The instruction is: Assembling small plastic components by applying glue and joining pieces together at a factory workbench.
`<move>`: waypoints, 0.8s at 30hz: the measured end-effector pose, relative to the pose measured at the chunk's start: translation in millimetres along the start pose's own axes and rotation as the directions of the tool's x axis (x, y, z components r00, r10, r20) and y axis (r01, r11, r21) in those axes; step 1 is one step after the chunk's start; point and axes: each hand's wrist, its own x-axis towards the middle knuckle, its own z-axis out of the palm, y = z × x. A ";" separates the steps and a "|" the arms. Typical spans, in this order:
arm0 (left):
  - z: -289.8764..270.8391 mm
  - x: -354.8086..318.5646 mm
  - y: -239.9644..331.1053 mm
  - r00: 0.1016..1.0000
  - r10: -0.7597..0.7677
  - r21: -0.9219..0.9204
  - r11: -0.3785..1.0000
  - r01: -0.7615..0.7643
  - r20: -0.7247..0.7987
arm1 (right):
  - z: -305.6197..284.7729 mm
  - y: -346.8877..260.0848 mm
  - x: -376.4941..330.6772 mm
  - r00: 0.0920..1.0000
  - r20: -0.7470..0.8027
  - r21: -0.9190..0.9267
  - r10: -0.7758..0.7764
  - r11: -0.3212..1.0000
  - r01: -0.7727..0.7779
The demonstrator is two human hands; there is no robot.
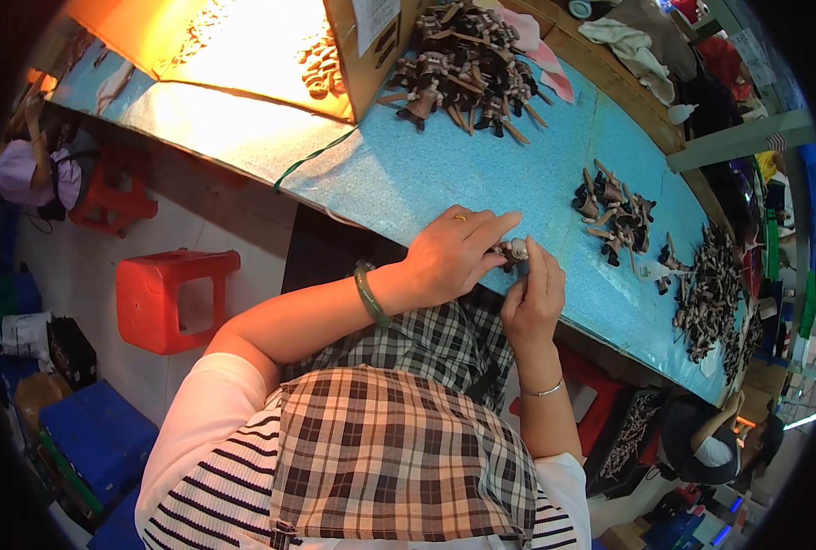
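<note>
Over blue table [481, 174], small figurine [512, 251] lies crosswise

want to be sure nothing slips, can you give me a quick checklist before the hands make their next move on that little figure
1. Small figure pinched between both hands: ok.
2. Left hand grips it from above: ok.
3. Right hand supports from below: ok.
4. Work held over the blue table edge: ok.
5. Figure's parts fully seated: cannot tell, fingers hide it.
6. Small pile of figures lies apart from the hands: ok.
</note>
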 end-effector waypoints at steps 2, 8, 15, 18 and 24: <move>-1.3 3.1 0.6 0.999 0.053 0.027 0.998 -0.053 0.012 | 2.1 -0.8 -1.0 1.000 -0.013 0.007 0.002 1.000 -0.002; -4.0 3.9 -4.1 0.992 0.121 0.033 0.992 -0.122 0.035 | -12.3 -3.9 9.8 0.984 0.076 0.292 0.160 0.940 -0.175; -0.8 1.3 -3.0 0.995 0.100 0.058 0.993 -0.102 0.029 | 0.2 -3.8 13.3 0.983 -0.070 0.337 0.173 0.931 -0.140; 0.3 1.9 -2.2 0.997 0.079 0.042 0.996 -0.080 0.015 | 0.9 -4.0 13.4 0.952 -0.017 0.444 0.305 0.856 -0.266; 4.7 8.0 -5.7 0.998 -0.035 0.080 0.996 0.030 0.057 | 3.0 7.6 17.9 0.901 0.126 0.620 0.415 0.676 -0.398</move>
